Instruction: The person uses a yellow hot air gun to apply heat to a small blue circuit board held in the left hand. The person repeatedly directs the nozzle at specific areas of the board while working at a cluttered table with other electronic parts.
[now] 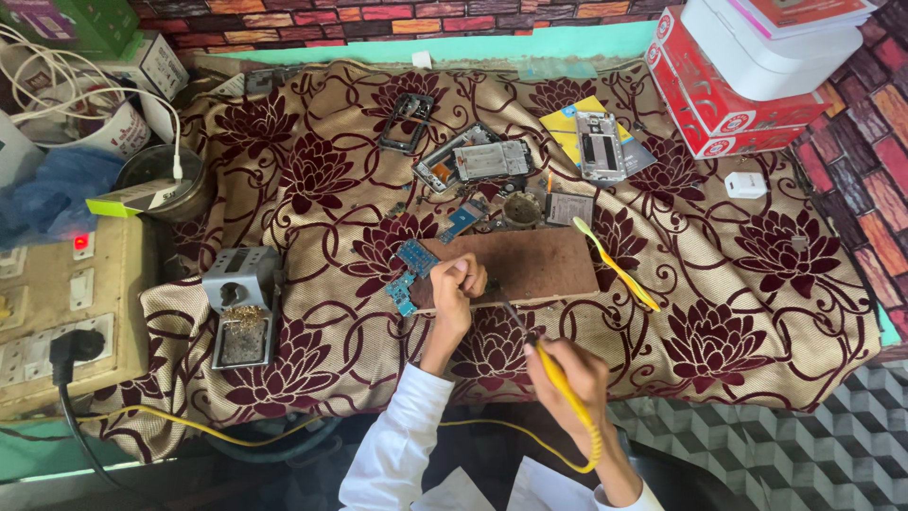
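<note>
My left hand (pixel 458 282) pinned the blue circuit board (pixel 409 273) on the wooden block (pixel 539 265) to steady it; my right hand (pixel 570 377) clenched the yellow soldering iron (pixel 560 388).

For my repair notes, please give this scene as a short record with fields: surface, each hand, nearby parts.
surface: flowered maroon and beige cloth with a brown wooden board on it
left hand: left hand presses a blue circuit board at the wooden board's edge
right hand: right hand holds a yellow soldering iron, tip toward the wooden board
nearby parts: opened phone frames, yellow toothbrush, grey iron stand
</note>
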